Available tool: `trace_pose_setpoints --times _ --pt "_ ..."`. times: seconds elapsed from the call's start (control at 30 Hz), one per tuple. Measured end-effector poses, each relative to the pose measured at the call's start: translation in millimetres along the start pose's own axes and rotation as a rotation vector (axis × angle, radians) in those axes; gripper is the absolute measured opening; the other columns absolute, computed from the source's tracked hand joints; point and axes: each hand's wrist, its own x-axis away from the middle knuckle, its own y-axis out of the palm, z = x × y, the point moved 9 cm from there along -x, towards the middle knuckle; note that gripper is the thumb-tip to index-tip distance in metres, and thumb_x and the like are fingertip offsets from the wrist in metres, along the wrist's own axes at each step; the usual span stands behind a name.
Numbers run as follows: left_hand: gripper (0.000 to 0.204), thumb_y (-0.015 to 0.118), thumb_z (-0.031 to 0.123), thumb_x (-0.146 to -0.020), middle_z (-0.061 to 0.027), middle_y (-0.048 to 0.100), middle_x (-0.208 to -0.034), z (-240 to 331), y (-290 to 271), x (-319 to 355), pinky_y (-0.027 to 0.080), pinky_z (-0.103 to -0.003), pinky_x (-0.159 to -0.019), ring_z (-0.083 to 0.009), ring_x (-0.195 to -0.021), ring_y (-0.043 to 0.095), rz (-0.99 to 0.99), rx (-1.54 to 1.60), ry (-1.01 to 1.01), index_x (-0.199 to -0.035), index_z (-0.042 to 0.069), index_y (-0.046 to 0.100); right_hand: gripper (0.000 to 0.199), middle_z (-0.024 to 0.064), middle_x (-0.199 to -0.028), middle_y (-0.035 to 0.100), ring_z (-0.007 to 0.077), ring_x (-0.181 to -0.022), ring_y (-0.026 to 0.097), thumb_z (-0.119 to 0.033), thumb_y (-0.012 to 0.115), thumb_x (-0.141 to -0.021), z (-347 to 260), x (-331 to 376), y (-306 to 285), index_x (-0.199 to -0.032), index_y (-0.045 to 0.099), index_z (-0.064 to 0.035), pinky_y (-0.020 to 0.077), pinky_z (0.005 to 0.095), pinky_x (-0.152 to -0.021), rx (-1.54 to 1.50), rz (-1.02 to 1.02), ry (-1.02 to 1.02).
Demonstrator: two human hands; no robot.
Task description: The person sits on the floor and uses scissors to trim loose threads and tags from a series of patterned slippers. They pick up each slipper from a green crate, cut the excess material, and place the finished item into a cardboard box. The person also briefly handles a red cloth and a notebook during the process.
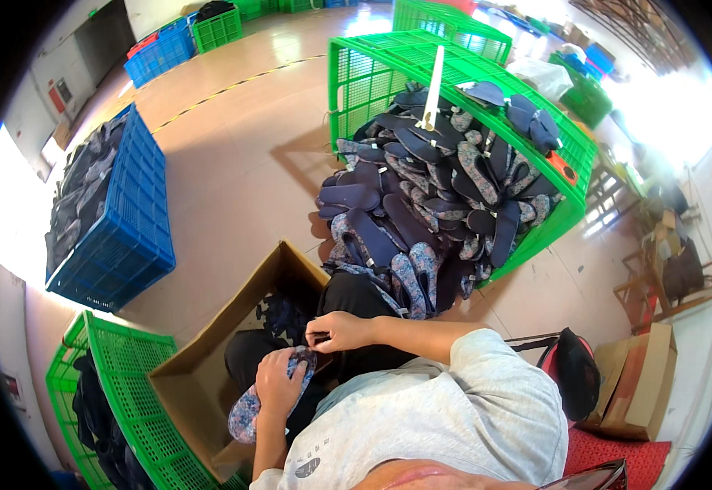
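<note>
My left hand [278,382] is wrapped round a floral-patterned slipper [244,418], its blue and pink print showing past the fingers at both ends. Close by the slipper's far end, my right hand [338,331] is closed in a pinch; what lies between its fingertips is too small to make out. Both hands are over my lap, beside an open cardboard box [197,359]. Small dark pieces [282,317] lie inside that box. In front of me spreads a heap of navy and floral slippers [421,188], spilling from a tipped green crate [462,69] onto the floor.
A blue crate [131,220] full of dark pieces stands at the left, with a green crate [127,392] below it. At the right are a dark bag [576,376], cardboard [638,384] and wooden stools [658,282]. More crates [160,53] stand far off.
</note>
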Motion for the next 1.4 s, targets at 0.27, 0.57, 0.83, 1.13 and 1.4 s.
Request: trace_pose_setpoints --times 0.27,0.57,0.83,1.13,1.4 --pt "0.022 0.071 0.014 -0.078 -0.0125 0.07 -0.097 3 15 -14 0.048 -0.042 -0.086 -0.0321 -0.096 0.064 0.004 -0.057 0.057 -0.097 0.004 0.069 0.018 0.0098 -0.092 0.068 0.0073 -0.062 0.058 -0.023 0.059 -0.097 36 60 -215 -0.102 0.061 -0.0064 0.0289 0.0163 -0.04 -0.671 0.957 0.155" --pt "0.016 0.072 0.013 -0.075 -0.0102 0.07 -0.092 3 16 -20 0.048 -0.04 -0.084 -0.0299 -0.09 0.065 0.074 -0.074 0.06 -0.089 0.005 0.07 0.047 0.013 -0.099 0.068 0.0227 -0.086 0.072 -0.045 0.057 -0.098 21 62 -423 -0.115 0.055 -0.0012 0.0285 0.0201 -0.038 -0.832 1.371 0.078" --pt "0.016 0.072 0.013 -0.076 -0.0104 0.07 -0.093 4 22 -28 0.048 -0.04 -0.084 -0.0297 -0.091 0.065 0.064 -0.077 0.057 -0.089 0.004 0.071 0.018 0.0094 -0.089 0.067 0.0141 -0.068 0.063 -0.022 0.063 -0.096 43 28 -442 -0.099 0.056 -0.0059 0.0323 0.0207 -0.039 -0.902 1.146 0.015" --pt "0.016 0.07 0.011 -0.077 -0.0122 0.07 -0.096 9 36 -34 0.048 -0.042 -0.086 -0.0317 -0.093 0.064 0.008 -0.086 0.091 -0.092 0.003 0.07 0.029 0.0063 -0.098 0.065 0.0056 -0.069 0.057 -0.011 0.065 -0.093 80 113 -331 -0.119 0.052 -0.0071 0.0345 0.0173 -0.043 -0.636 1.331 -0.069" --pt "0.02 0.07 0.012 -0.079 -0.0129 0.069 -0.1 1 49 -22 0.047 -0.042 -0.087 -0.0324 -0.097 0.063 -0.042 -0.152 0.114 -0.097 0.002 0.07 0.04 0.0037 -0.104 0.062 0.0088 -0.093 0.064 -0.007 0.069 -0.09 100 203 -251 -0.125 0.049 -0.0055 0.0375 0.0173 -0.052 -0.616 1.293 0.216"
